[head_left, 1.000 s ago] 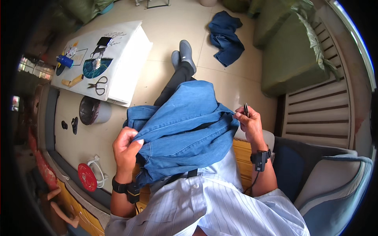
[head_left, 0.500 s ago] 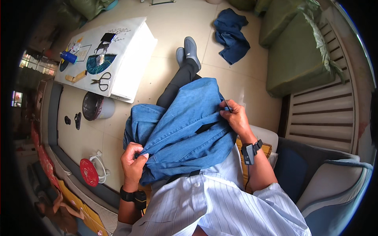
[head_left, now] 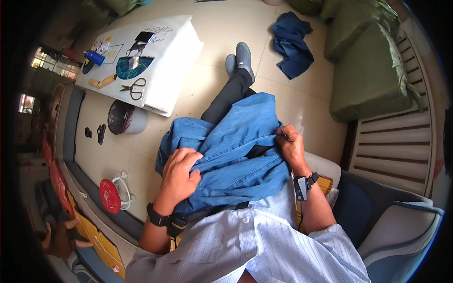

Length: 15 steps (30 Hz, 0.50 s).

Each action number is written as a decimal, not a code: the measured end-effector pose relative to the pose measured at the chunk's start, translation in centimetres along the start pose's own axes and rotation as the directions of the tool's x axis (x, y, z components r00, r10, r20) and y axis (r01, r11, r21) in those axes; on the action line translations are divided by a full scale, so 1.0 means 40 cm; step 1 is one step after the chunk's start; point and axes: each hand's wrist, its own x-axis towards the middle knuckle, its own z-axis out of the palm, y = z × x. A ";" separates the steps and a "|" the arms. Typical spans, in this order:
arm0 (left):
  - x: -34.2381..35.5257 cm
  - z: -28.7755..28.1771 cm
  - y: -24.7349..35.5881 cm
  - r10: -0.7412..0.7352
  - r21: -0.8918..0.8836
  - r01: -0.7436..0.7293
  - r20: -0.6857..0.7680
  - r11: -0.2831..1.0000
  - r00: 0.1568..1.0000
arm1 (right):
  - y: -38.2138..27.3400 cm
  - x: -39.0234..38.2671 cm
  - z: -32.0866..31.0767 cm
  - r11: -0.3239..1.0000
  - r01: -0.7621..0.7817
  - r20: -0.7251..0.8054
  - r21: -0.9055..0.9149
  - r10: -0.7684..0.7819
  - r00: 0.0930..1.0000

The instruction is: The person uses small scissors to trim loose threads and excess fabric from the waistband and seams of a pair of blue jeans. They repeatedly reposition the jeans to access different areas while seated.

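Note:
A blue denim garment lies bunched over my lap and my crossed legs. My left hand grips a fold of the denim at its near left side. At the garment's right edge my right hand pinches the cloth, with a thin dark tool between its fingers. A dark gap in the fabric shows between the two hands. Both wrists wear black bands.
A white low table at upper left carries scissors, a blue bottle and paper cut-outs. A dark bin stands beside it. Another blue cloth lies on the tiled floor. A green sofa is at right.
My right hand came down from the air onto the garment's right edge. My left hand shifted lower and inward on the denim, which is now pulled flatter across my lap.

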 end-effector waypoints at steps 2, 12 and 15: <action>0.022 0.016 -0.048 -0.050 -0.084 0.059 0.104 0.995 0.993 | -0.005 -0.003 0.004 0.998 -0.035 -0.014 0.044 0.036 0.999; 0.174 0.081 -0.223 -0.551 -0.958 0.222 0.088 0.182 0.830 | -0.055 -0.070 -0.071 0.980 -0.166 0.134 0.114 0.150 0.980; 0.204 0.115 -0.262 -0.597 -0.966 0.221 0.098 0.137 0.796 | -0.072 -0.083 -0.108 0.963 -0.232 0.231 0.135 0.197 0.953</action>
